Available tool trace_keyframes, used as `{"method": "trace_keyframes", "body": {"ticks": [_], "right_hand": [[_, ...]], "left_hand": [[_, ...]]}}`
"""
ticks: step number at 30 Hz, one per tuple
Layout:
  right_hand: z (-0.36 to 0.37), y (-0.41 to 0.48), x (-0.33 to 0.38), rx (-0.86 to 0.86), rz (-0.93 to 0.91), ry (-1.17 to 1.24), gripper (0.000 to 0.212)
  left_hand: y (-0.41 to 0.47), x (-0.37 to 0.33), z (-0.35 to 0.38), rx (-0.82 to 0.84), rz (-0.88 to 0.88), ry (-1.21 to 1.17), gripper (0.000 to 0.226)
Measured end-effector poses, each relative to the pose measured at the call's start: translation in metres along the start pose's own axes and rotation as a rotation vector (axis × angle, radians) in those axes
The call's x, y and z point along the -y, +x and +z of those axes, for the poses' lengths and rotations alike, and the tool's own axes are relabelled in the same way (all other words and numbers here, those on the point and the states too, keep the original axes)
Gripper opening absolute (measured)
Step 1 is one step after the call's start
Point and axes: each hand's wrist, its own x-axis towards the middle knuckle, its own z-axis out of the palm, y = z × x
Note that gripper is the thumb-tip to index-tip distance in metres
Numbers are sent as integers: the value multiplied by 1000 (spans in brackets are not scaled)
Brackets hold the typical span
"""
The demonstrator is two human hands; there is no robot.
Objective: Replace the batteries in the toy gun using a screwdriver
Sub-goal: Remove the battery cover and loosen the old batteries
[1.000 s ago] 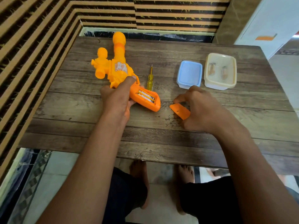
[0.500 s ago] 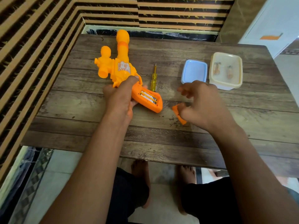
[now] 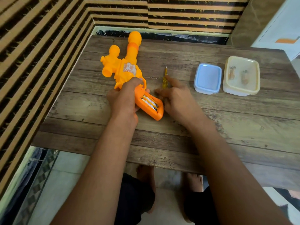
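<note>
Orange plastic, hollow and light by the look of it: the toy gun (image 3: 128,69) lies centre-left of the frame on the tabletop (image 3: 227,120), barrel toward the top, handle toward the bottom with its compartment open and two batteries (image 3: 150,102) showing. The left grip (image 3: 123,101) is curled round the body just above the handle, a sound place to pin it, since smooth moulding would likely skid. The right grip (image 3: 177,98) sits just beside the handle, over the yellow screwdriver (image 3: 165,77), fingers half bent; whether it holds anything I cannot tell. The batteries look small and slick, best levered up from one end.
</note>
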Motion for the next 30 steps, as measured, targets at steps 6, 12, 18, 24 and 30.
{"method": "trace_keyframes", "body": {"ticks": [6, 12, 18, 24, 30], "right_hand": [[7, 7, -5, -143, 126, -110, 18], [-6, -13, 4, -296, 131, -4, 7], [-35, -33, 12, -541, 94, 342, 13], [-42, -48, 4, -525, 38, 402, 14], [-38, -41, 2, -493, -56, 380, 14]], "left_hand": [[1, -3, -3, -14, -9, -20, 24], [-2, 1, 1, -19, -21, -60, 20], [0, 0, 0, 1, -58, -88, 33], [0, 4, 1, 24, -63, -78, 36], [2, 7, 4, 19, -36, -35, 37]]}}
